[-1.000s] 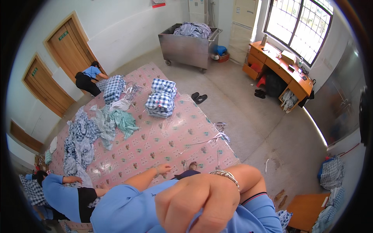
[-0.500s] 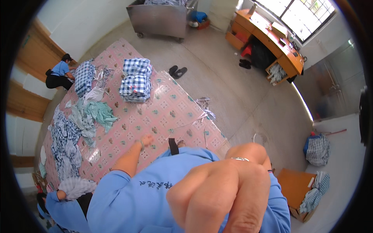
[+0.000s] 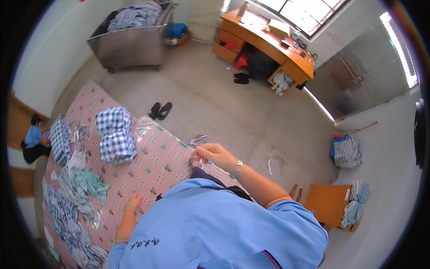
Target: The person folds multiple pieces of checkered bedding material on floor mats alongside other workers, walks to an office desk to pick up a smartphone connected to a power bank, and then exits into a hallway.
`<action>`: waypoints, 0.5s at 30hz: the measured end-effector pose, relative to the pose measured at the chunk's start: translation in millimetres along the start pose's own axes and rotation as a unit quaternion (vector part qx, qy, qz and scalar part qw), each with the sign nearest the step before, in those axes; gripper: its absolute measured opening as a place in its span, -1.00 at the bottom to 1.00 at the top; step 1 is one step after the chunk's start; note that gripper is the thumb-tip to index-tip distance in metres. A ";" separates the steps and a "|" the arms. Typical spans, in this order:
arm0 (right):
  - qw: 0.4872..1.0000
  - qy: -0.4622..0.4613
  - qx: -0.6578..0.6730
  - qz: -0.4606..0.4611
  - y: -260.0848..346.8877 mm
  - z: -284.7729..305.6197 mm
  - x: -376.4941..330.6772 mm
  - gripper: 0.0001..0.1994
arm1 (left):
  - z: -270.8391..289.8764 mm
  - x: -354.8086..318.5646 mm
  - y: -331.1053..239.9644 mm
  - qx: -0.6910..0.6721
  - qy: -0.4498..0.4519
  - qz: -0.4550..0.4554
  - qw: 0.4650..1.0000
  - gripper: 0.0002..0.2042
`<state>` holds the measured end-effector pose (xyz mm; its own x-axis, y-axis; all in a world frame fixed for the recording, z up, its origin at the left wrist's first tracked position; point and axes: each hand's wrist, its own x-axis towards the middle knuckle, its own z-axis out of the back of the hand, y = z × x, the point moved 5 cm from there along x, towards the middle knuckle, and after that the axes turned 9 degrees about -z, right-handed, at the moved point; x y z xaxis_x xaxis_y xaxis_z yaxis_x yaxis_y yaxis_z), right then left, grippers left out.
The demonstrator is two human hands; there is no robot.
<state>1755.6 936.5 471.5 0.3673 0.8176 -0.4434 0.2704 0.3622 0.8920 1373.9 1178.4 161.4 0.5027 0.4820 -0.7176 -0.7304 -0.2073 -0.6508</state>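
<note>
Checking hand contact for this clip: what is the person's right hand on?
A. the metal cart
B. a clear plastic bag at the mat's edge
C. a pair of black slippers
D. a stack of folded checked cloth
B: the right hand pinches the clear plastic bag at the edge of the pink patterned mat, while the folded checked cloth, black slippers and metal cart all lie well away from it.

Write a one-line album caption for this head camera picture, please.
Person in a blue shirt leans over a pink patterned mat, right hand reaching clear plastic bags, left hand flat on the mat.
</note>
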 end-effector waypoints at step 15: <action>0.880 0.074 -0.461 0.091 58.8 42.3 276.3 -0.73 | -16.5 86.7 -153.3 -0.207 -0.063 0.016 0.976 -0.75</action>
<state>1910.6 1164.8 397.8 0.1912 0.9245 -0.3297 -0.6428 0.3718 0.6697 1537.1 1237.9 194.9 0.4023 0.5648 -0.7205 -0.4824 -0.5381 -0.6912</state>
